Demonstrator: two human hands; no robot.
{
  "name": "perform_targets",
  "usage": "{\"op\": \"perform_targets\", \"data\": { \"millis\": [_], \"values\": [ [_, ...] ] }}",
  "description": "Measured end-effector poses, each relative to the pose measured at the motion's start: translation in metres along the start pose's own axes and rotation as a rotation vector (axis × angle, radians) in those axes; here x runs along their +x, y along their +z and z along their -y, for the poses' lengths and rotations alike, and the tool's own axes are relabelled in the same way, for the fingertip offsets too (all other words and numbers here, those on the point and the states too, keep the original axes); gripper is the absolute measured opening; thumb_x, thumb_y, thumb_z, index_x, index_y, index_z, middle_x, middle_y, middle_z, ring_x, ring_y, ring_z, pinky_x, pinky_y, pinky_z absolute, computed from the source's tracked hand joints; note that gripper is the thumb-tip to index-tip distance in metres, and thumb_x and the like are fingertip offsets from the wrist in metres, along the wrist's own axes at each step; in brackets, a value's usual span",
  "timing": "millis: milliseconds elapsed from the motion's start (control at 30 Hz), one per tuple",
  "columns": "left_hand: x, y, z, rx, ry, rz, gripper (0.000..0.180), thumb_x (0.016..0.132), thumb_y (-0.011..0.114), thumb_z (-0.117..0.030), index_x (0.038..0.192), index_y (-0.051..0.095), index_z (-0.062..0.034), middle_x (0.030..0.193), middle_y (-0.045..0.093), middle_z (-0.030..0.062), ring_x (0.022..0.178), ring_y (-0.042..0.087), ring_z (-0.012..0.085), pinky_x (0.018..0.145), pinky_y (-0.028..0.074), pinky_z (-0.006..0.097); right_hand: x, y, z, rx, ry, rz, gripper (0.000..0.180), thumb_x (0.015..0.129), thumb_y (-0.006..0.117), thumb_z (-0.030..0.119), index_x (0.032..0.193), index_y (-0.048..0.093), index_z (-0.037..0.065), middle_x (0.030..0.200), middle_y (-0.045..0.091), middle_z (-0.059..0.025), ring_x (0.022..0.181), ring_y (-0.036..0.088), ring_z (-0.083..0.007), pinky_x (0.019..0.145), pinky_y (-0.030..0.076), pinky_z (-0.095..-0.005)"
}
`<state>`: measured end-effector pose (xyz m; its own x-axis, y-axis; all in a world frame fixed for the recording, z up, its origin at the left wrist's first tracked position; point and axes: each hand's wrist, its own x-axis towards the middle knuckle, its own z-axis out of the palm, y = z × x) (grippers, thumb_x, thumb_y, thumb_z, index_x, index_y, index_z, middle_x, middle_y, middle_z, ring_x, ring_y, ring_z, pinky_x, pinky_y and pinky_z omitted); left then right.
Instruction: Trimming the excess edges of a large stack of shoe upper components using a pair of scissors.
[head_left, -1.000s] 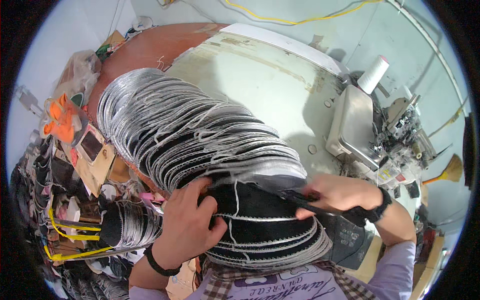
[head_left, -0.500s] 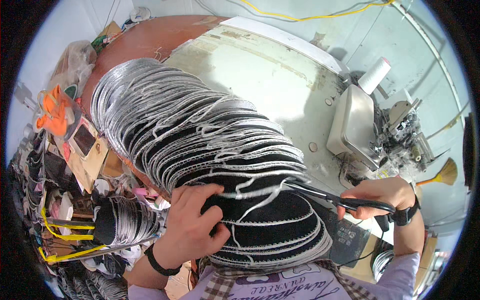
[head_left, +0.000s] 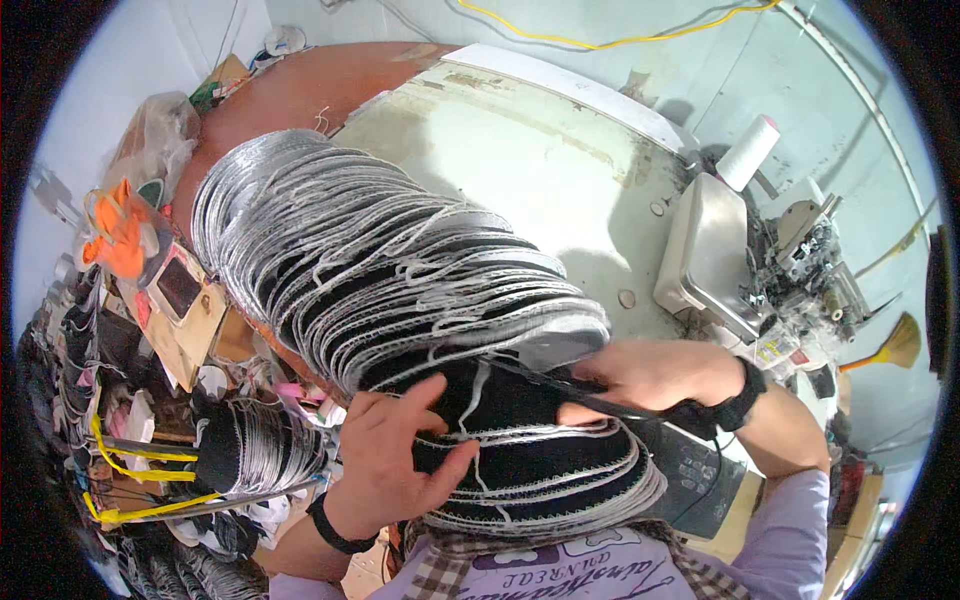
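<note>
Black fabric pieces (head_left: pixel 525 408) fan out, edges exposed; left hand (head_left: pixel 400 462), fingers spread, apparently steadies them while right hand (head_left: pixel 655 378) grips scissors (head_left: pixel 612 402) near white thread (head_left: pixel 474 402).

A worn table (head_left: pixel 540 150) bears overlapping white-edged black pieces (head_left: pixel 400 260).

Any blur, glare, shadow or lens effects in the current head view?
Head view: the right hand and scissors look smeared, probably by motion; the left hand is crisper; glare washes out the pale tabletop, with grey shadow on its right side; the fisheye lens leaves dark corners.
</note>
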<state>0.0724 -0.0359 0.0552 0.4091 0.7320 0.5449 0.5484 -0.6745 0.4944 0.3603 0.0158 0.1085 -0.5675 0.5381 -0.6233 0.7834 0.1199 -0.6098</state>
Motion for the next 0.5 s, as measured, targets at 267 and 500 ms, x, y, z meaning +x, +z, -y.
{"op": "perform_targets", "data": {
  "millis": [267, 500],
  "values": [
    [0.004, -0.012, -0.003, 0.241, -0.071, 0.178, 0.023, 0.065, 0.075, -0.009, 0.087, 0.070, -0.0093, 0.090, 0.060, 0.0046, 0.073, 0.058, 0.0214, 0.062, 0.042, 0.036, -0.083, -0.021, -0.007, -0.063, 0.035, 0.109, 0.042, 0.079, 0.080, 0.044, 0.093, 0.068, 0.006, 0.068, 0.063, -0.0087, 0.059, 0.057, -0.0204, 0.054, 0.041, -0.0364],
    [0.008, -0.011, 0.002, 0.239, 0.096, 0.112, 0.020, 0.063, 0.072, -0.009, 0.082, 0.066, -0.0072, 0.124, 0.059, 0.0121, 0.099, 0.059, 0.0283, 0.083, 0.044, 0.040, -0.032, -0.013, 0.005, 0.022, 0.091, 0.206, 0.075, 0.093, 0.042, 0.073, 0.078, 0.053, 0.000, 0.065, 0.042, -0.0079, 0.063, 0.044, -0.0177, 0.059, 0.039, -0.0389]
  ]
}}
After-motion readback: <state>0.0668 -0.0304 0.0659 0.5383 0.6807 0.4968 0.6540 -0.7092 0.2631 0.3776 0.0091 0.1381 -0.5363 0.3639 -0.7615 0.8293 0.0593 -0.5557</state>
